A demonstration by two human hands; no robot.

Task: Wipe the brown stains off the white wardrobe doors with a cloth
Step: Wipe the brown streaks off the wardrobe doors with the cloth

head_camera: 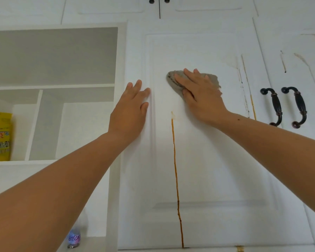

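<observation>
Right hand point(201, 93) presses grey cloth point(173, 80) flat on white door point(207, 160), fingers straight, cloth under and past fingertips. Left hand point(129, 113) flat on door frame, fingers spread, holding nothing. Brown streak point(175, 170) runs down below the cloth.

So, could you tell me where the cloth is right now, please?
In the head view, the grey cloth lies flat on the centre door panel under the right hand, above the long brown drip.
</observation>
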